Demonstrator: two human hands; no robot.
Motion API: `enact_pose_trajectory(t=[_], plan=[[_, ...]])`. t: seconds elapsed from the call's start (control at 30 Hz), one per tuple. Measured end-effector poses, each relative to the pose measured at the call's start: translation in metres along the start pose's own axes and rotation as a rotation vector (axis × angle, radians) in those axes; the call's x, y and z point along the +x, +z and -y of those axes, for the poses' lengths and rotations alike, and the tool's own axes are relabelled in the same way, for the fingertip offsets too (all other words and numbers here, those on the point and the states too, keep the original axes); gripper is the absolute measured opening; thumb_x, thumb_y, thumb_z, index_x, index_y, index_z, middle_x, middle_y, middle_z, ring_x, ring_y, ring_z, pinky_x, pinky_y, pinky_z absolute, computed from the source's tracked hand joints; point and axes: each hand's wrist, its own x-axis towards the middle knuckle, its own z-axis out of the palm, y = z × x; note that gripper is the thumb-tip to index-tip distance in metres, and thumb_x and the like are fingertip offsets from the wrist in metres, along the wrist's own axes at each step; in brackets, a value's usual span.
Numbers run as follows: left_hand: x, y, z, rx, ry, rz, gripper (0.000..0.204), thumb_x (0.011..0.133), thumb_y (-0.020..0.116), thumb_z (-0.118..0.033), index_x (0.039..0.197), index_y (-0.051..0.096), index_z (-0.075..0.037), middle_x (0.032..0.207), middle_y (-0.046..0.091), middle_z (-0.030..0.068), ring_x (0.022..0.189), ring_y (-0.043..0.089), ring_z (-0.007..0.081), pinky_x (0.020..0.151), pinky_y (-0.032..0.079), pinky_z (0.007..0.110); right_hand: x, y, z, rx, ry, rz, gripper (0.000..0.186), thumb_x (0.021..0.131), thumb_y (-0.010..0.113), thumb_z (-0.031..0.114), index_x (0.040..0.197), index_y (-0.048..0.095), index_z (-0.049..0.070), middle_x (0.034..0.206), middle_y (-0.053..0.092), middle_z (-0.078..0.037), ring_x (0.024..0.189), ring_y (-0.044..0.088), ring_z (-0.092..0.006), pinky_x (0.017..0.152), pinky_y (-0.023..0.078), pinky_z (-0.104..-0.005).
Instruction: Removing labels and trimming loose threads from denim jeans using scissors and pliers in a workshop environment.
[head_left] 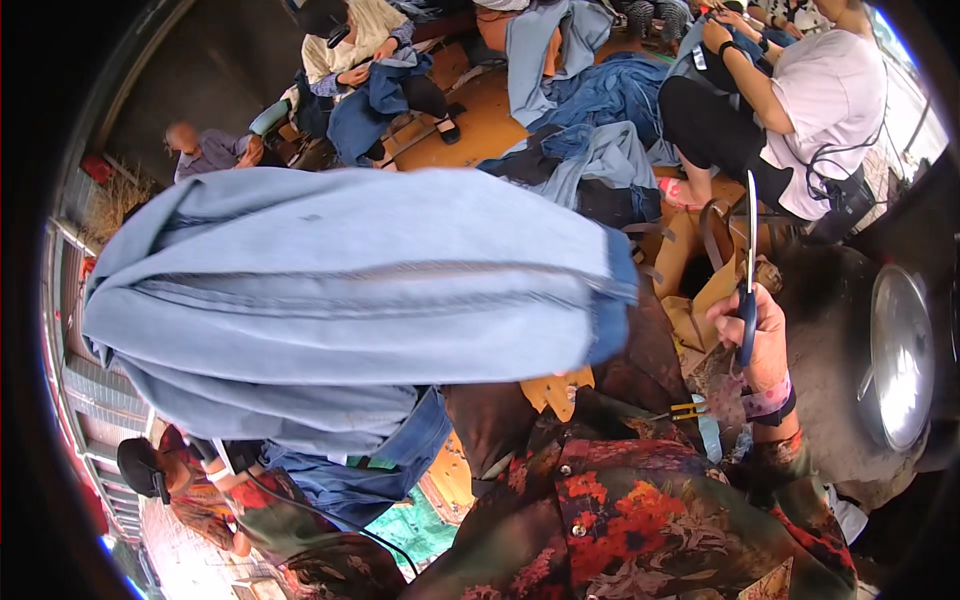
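A light blue denim garment (350,260), looking like a pair of jeans, spreads across the left and middle, raised close in front of me. A long seam with frayed, darker edges runs along it, and darker blue cloth (612,310) shows at its right end. My left sleeve (310,550) goes up from the lower left toward the garment; the left hand itself is hidden by the cloth. At the right, my right hand (768,345) is closed round scissors (746,315) with dark blue handles, their blades pointing up and apart from the garment.
More denim (610,95) lies piled ahead. A person in a white top (825,95) sits at the far right; others sit farther back. A person in a dark cap (145,465) is at lower left. A cardboard box (700,310) and a shiny round lid (900,360) are on the right.
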Motion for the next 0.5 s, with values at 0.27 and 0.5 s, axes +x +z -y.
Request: enact_pose_trajectory(t=[0.27, 0.5], plan=[[0.053, 0.058, -0.081, -0.787, -0.527, 0.205, 0.029, 0.078, 0.060, -0.006, 0.104, 0.057, 0.005, 0.097, 0.063, 0.0112, 0.085, 0.062, 0.0202, 0.081, 0.050, 0.032, -0.005, -0.007, -0.007, -0.085, -0.053, 0.016, 0.018, 0.073, 0.058, -0.002, 0.085, 0.047, 0.007, 0.080, 0.062, -0.009, 0.054, 0.047, -0.0056, 0.048, 0.036, -0.0187], [0.083, 0.055, -0.065, -0.583, -0.362, 0.192, 0.036, 0.078, 0.061, -0.005, 0.112, 0.054, 0.004, 0.106, 0.061, 0.0108, 0.093, 0.060, 0.0219, 0.088, 0.047, 0.032, 0.002, -0.024, -0.022, -0.232, -0.025, 0.027, 0.017, 0.075, 0.060, 0.002, 0.086, 0.048, 0.009, 0.080, 0.062, -0.005, 0.056, 0.047, -0.0046, 0.050, 0.037, -0.0167]])
